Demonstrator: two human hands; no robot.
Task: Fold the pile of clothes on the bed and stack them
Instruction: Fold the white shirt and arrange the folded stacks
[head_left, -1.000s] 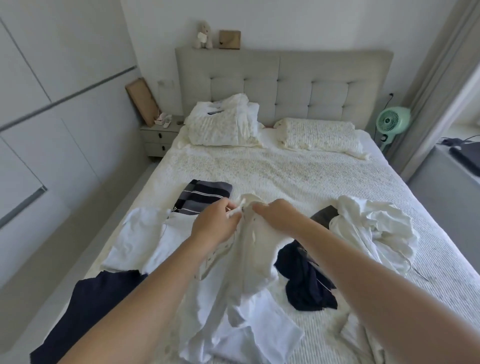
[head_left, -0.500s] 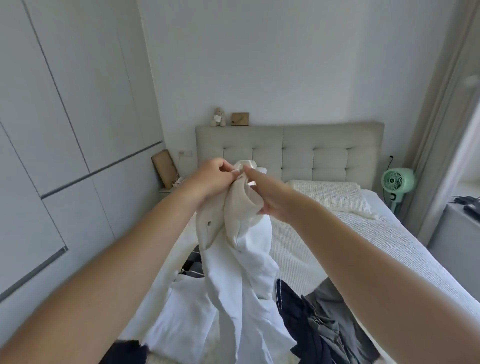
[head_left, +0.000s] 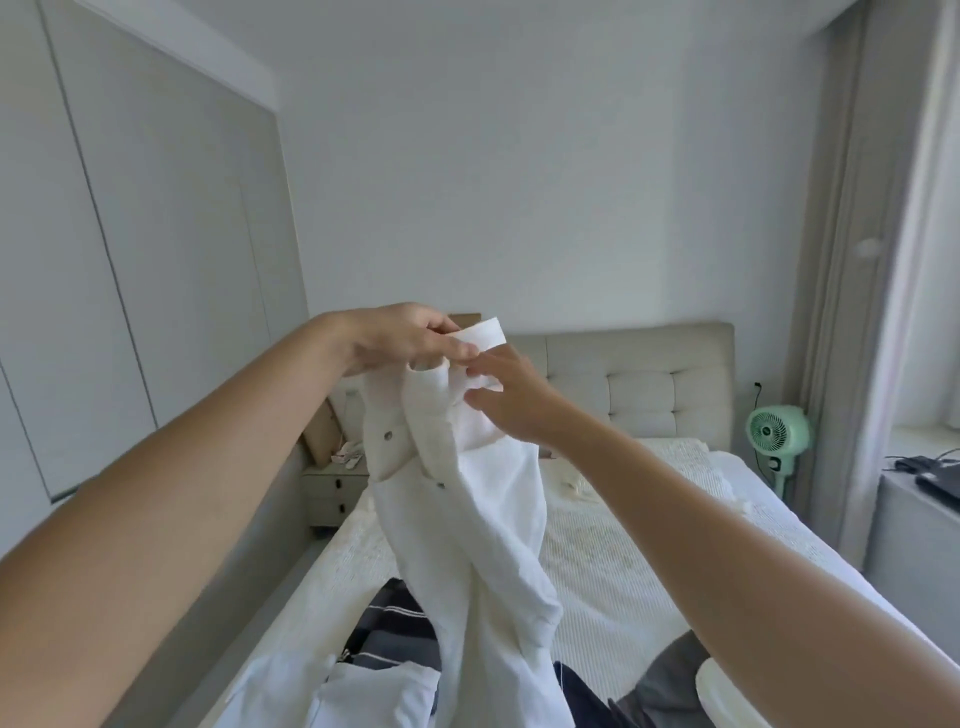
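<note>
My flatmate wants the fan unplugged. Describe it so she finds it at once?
Look past the right end of the padded headboard, by the curtain. The fan stands there on the floor: small, round, mint green, the room's only coloured thing.

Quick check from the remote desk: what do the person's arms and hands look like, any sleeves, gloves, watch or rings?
Both forearms are bare as far as the frame shows, with no sleeve in view. The left hand and right hand wear no gloves. No watch, bracelet or ring is visible on the sides facing the camera.
</note>
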